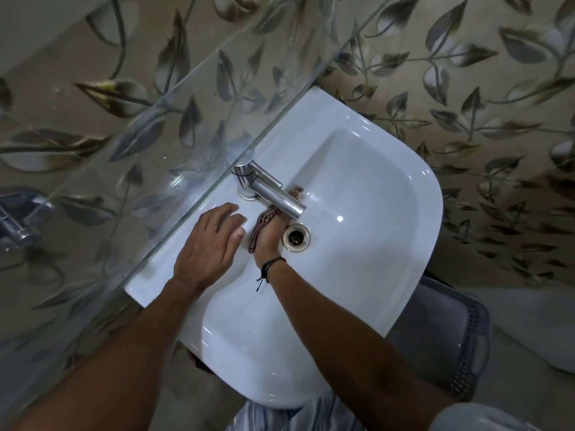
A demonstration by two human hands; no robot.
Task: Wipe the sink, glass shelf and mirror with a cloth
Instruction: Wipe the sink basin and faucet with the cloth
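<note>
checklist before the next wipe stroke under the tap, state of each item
1. right hand grips cloth: ok, held under the tap.
2. left hand out of the way: ok, flat on the sink rim.
3. tap off: ok, no stream visible.
4. drain uncovered: ok.
5. cloth damp: cannot tell.
6. glass shelf already wiped: cannot tell.

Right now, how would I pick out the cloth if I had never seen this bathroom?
Find the white sink below the glass shelf, then the chrome tap at its back. Under the tap, beside the drain, the right hand grips the cloth. It is the only patterned thing in the sink: a bunched check of dark red and black.
</note>
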